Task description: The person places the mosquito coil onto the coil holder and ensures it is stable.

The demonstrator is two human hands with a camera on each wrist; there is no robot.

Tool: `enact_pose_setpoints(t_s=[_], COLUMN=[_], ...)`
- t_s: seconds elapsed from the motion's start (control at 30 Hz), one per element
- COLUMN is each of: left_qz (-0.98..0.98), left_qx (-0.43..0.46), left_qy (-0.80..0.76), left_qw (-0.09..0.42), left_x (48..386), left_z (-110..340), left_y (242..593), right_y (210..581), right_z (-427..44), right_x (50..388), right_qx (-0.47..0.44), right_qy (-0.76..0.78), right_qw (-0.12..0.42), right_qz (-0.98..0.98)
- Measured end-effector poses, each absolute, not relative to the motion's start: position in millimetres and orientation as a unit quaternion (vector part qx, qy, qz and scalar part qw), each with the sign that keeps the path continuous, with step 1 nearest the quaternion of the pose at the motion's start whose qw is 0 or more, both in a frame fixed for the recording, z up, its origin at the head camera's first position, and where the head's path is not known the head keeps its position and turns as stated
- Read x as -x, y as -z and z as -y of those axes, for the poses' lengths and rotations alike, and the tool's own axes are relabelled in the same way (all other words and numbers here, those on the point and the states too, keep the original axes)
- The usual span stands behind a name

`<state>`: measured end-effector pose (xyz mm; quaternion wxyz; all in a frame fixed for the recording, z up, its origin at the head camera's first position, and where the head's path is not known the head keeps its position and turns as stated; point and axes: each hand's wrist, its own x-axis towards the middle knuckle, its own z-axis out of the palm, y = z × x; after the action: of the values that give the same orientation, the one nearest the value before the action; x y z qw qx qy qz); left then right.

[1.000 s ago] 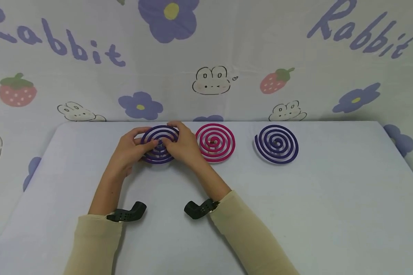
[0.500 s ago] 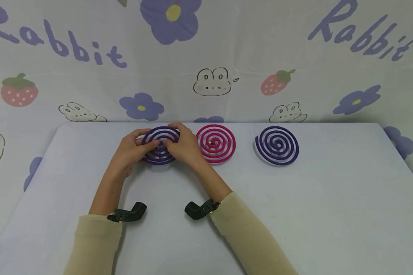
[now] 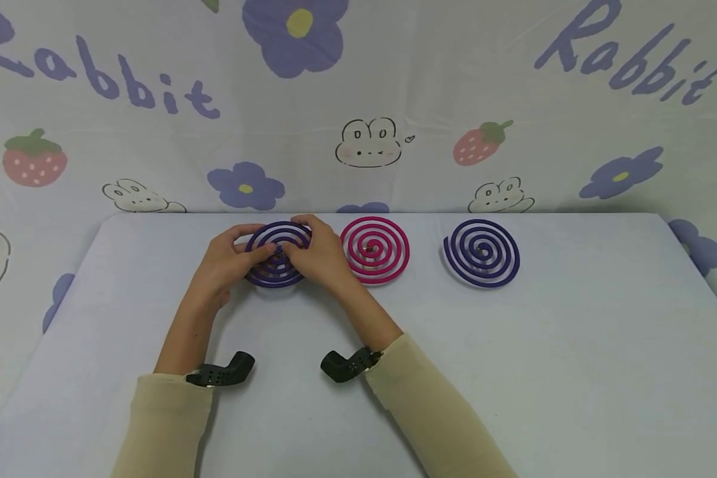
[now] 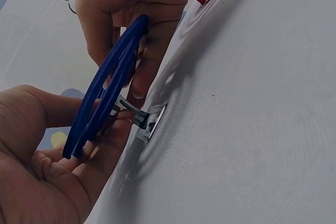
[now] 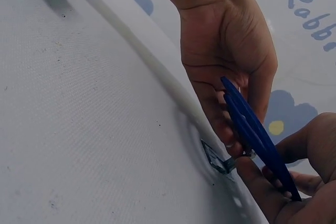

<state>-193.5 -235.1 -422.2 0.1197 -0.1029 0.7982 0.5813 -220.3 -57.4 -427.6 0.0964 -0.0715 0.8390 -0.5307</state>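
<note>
A dark blue mosquito coil is held between both hands at the left of the row. My left hand grips its left side, thumb on the top near the centre and fingers underneath. From the right, my right hand pinches it in the same way, thumb tip near the middle. In the left wrist view the coil is seen edge-on above a small metal stand. Fingertips of both hands are close to the stand's upright under the coil. Whether the upright passes through the coil's centre is hidden by the fingers.
A pink mosquito coil sits on its stand just right of my right hand. Farther right is another dark blue coil. The white table meets a patterned cloth at the back.
</note>
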Motion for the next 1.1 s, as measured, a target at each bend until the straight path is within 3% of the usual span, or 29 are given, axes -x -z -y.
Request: enact_pose_setpoints(t_s=[1.1], left_qz=[-0.808], left_qx=[0.109], left_qy=[-0.565], left_qw=[0.127], left_x=[194.8], left_z=[236.2], left_y=[420.7], right_y=[431.1], right_z=[59.7], right_x=[221.3], right_qx=[0.077], right_qy=[0.552], right_qw=[0.085], right_qz=[-0.826])
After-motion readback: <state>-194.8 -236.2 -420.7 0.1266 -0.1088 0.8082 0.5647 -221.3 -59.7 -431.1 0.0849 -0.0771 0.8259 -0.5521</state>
